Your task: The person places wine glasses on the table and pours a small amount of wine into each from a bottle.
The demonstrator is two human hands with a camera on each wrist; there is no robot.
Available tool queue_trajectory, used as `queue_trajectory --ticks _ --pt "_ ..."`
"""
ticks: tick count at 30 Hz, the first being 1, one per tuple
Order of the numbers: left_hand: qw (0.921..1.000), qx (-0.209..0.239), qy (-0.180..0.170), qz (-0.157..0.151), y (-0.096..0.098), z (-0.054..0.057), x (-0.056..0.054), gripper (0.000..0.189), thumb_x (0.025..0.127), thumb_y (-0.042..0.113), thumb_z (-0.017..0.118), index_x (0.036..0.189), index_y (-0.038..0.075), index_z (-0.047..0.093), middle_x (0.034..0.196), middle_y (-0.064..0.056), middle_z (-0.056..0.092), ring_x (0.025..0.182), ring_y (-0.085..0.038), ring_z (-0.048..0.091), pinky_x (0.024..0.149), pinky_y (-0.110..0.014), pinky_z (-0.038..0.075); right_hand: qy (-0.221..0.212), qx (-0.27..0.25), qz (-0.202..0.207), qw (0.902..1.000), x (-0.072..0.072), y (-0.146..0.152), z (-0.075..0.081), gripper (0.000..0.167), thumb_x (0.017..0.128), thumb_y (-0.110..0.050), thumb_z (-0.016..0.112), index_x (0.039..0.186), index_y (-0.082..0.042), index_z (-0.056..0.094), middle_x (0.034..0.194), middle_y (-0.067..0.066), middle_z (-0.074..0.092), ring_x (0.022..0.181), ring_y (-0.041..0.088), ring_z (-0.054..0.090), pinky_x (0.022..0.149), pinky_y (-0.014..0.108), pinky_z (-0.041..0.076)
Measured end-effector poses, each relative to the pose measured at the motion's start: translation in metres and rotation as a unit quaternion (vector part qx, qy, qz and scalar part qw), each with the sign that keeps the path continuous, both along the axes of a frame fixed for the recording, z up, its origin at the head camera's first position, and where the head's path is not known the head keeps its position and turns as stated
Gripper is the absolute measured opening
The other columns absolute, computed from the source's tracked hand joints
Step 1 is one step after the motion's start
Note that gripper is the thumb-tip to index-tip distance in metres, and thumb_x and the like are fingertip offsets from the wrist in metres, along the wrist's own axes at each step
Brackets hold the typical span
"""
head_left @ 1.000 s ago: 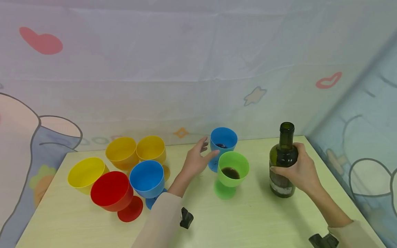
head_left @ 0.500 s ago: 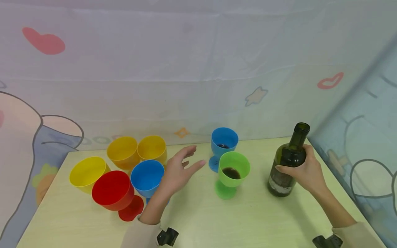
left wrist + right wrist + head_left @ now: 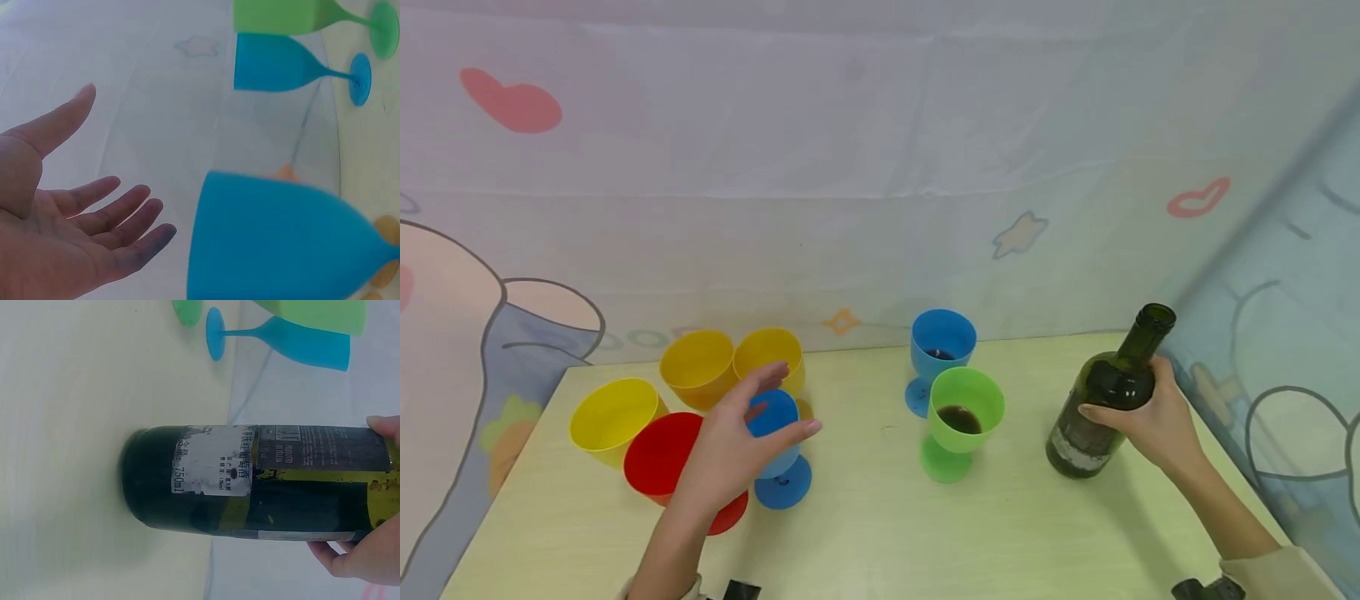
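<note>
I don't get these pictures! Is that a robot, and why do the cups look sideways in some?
No robot here, just a person's two bare hands. The wide picture comes from a camera on the person's head, looking forward and down. The others come from a camera on each wrist, and they show everything sideways.

On the table to the left are three yellow cups, a red cup and a near blue cup. Around the middle stand a far blue cup and a green cup, both with dark liquid inside.

The right hand holds a tilted green bottle. The left hand is open by the near blue cup, holding nothing.
</note>
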State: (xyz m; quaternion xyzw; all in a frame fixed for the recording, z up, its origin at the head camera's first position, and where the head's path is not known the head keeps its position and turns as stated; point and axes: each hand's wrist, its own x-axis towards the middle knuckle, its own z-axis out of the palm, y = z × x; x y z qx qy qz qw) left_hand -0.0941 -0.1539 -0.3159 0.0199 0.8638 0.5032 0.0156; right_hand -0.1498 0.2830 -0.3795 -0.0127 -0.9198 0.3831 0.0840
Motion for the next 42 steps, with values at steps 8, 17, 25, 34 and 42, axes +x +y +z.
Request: queue_trajectory --ticks 8,17,25,34,42 --pt "0.9981 -0.051 -0.028 0.021 -0.023 -0.003 0.009 0.078 0.078 0.039 0.07 0.141 0.014 0.03 0.142 -0.013 0.034 0.125 -0.04 0.032 0.096 -0.053 0.035 0.004 -0.005 -0.003 1.0 0.003 0.003 -0.001 0.085 0.074 -0.031 0.076 0.131 0.002 0.021 0.117 0.029 0.041 0.099 0.045 0.045 0.072 0.052 0.039" --pt "0.993 -0.091 -0.066 0.037 -0.028 -0.01 0.007 0.087 0.074 0.034 0.075 0.143 0.013 0.026 0.14 -0.021 0.03 0.123 -0.044 0.028 0.081 -0.053 0.047 0.016 -0.012 -0.001 0.9998 0.005 0.005 -0.001 0.087 0.073 -0.028 0.076 0.132 0.002 0.021 0.117 0.028 0.039 0.1 0.045 0.044 0.073 0.054 0.038" --pt "0.9927 -0.092 -0.073 0.027 -0.031 -0.014 0.006 0.091 0.072 0.033 0.077 0.143 0.012 0.025 0.14 -0.022 0.029 0.123 -0.045 0.027 0.079 -0.053 0.047 0.019 -0.011 0.002 0.9998 0.004 0.005 -0.002 0.085 0.073 -0.028 0.077 0.131 0.001 0.021 0.116 0.028 0.039 0.1 0.045 0.045 0.073 0.054 0.038" --pt "0.9902 -0.123 -0.065 0.011 -0.029 -0.014 0.001 0.092 0.071 0.026 0.079 0.142 0.007 0.024 0.138 -0.024 0.029 0.121 -0.046 0.028 0.079 -0.055 0.047 0.023 -0.021 0.002 0.9995 0.005 0.007 -0.003 0.087 0.073 -0.026 0.077 0.133 0.003 0.02 0.12 0.029 0.036 0.104 0.046 0.042 0.076 0.057 0.036" --pt "0.9873 -0.145 -0.063 0.01 -0.026 -0.014 -0.003 0.093 0.069 0.014 0.08 0.142 0.002 0.023 0.136 -0.025 0.03 0.121 -0.047 0.028 0.075 -0.054 0.049 0.026 -0.022 0.004 0.9994 0.004 0.008 -0.004 0.087 0.073 -0.025 0.077 0.132 0.004 0.02 0.119 0.029 0.036 0.103 0.046 0.042 0.076 0.057 0.036"
